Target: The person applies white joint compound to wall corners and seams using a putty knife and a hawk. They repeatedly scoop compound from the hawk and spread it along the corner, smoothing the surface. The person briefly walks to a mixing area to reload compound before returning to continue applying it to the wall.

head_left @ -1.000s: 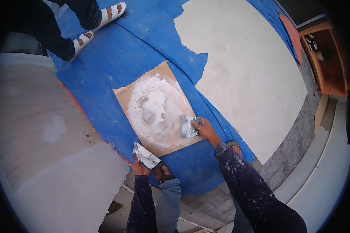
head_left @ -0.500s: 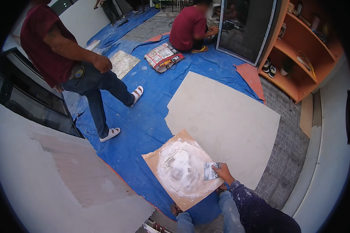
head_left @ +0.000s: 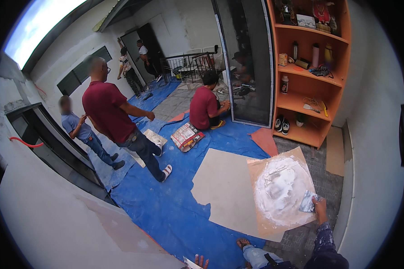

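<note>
much white paste [head_left: 285, 186] cakes the tan board [head_left: 265, 226]; right hand [head_left: 320, 208] grips a scraper [head_left: 307, 201], left hand's [head_left: 201, 262] hold unclear.

A: ok what are the arms up to here?
B: Right hand [head_left: 319, 207] is by the board's [head_left: 261, 225] lower right corner, fingers curled in a grip. Wrist bare, forearm [head_left: 325, 240] angling up in a dark, white-flecked sleeve.
A: and the left?
B: Left hand [head_left: 201, 261] barely makes it in, fingers poking up, slightly spread. Rest is cut off, can't tell its grip tbh.
</note>
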Motion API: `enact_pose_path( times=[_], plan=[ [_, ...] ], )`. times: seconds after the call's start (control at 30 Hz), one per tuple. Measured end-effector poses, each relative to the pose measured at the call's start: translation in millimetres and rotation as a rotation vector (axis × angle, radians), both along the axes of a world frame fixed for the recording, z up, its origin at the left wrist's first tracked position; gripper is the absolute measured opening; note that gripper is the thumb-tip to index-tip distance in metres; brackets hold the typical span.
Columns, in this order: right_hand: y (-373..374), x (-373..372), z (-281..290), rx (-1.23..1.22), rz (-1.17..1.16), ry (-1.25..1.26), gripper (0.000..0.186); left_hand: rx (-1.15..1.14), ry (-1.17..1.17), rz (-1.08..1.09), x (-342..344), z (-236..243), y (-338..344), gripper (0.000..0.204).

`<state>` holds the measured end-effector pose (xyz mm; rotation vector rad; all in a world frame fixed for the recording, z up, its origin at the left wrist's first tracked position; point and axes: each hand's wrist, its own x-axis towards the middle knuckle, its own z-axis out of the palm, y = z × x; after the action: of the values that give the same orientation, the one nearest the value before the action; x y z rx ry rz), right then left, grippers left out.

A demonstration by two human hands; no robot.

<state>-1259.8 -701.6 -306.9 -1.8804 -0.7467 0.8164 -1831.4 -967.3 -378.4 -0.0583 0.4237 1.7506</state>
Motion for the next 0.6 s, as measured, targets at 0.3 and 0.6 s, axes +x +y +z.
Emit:
enact_pose_path(
  times=[0.3,0.6],
  plan=[
    [-113.3,159.4,8.3,0.141,-0.240,0.315,0.041,0.022,0.072,0.020,69.8,41.3,-5.8,0.049],
    [-86.1,217.2,-37.3,0.202,-0.148,0.443,0.042,0.012,0.121,0.144,121.4,30.9,-87.7,0.055]
  ],
)
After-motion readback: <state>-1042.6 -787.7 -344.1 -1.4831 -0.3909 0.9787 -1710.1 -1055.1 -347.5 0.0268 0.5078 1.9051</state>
